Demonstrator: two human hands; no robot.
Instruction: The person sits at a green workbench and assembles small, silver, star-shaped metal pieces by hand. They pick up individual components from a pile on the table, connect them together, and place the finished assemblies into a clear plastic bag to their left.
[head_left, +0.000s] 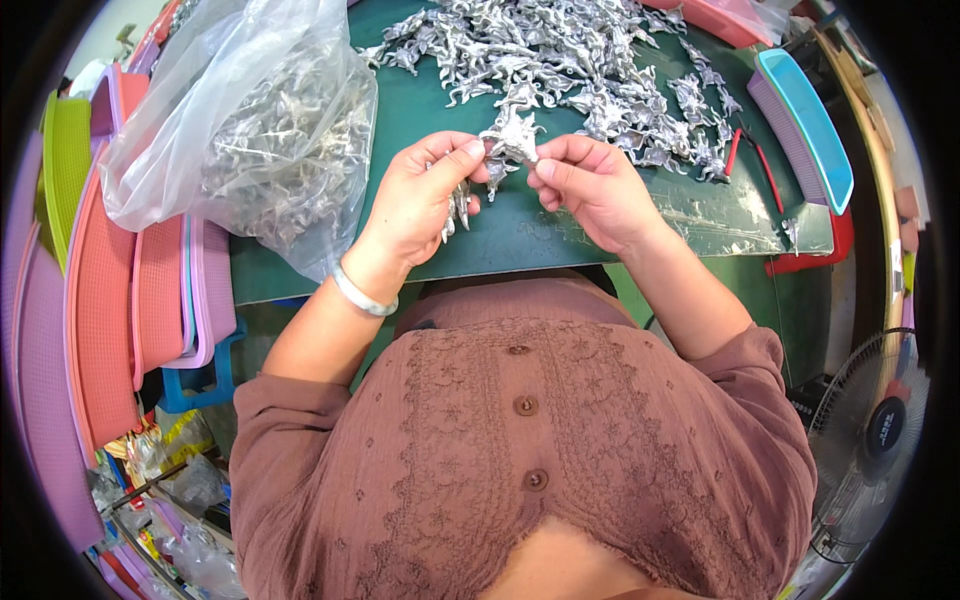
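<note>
Head view: we hold one silver metal casting at upper centre, over the green counter.
Left hand and right hand fingers pinch it; big pile above untouched, bag upper left part full.

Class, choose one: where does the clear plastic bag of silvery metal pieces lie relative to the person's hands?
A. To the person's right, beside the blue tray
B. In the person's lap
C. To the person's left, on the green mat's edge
C: the clear plastic bag lies left of the left hand and right hand, which together hold a silvery metal piece.
</note>
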